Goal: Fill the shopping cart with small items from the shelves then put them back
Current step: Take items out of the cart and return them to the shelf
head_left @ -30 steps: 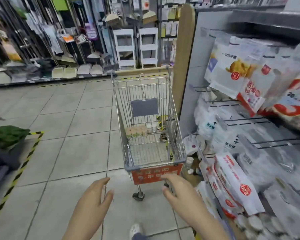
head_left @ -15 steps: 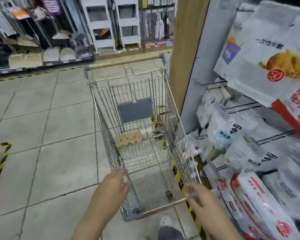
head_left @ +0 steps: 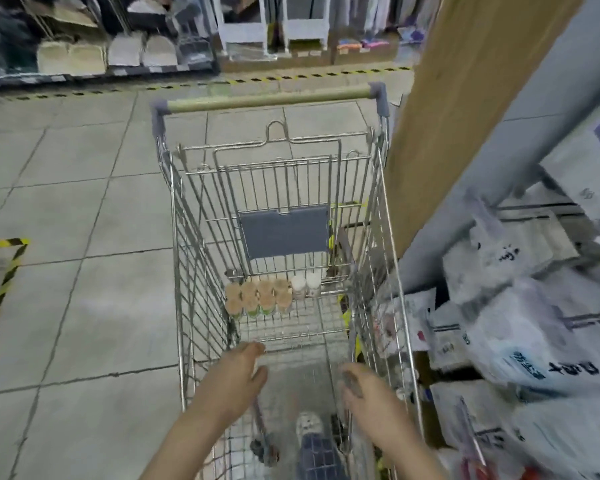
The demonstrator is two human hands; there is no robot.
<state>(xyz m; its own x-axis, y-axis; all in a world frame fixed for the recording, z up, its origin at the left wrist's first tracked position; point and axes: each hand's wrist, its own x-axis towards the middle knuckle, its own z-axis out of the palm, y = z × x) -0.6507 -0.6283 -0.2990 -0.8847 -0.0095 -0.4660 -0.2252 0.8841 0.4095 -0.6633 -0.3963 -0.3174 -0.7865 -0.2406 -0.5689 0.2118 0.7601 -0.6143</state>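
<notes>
Cart (head_left: 378,216), holding small bottles (head_left: 257,297). My left hand (head_left: 236,379) and right hand (head_left: 364,393) reach in, empty, fingers loose. Step: returning; next, grasp one bottle.

My left hand (head_left: 238,374) and right hand (head_left: 364,393) reach down inside the shopping cart (head_left: 187,271), at its near end, fingers loosely bent, gripping nothing. At the cart's far end, below its grey panel (head_left: 284,232), a row of cork-topped bottles (head_left: 257,297) lies on the wire floor, with two white-capped bottles (head_left: 305,284) just right of them. Right of the cart, packed shelves (head_left: 516,323) hold white bags. Left of the cart lies tiled floor (head_left: 84,237).
</notes>
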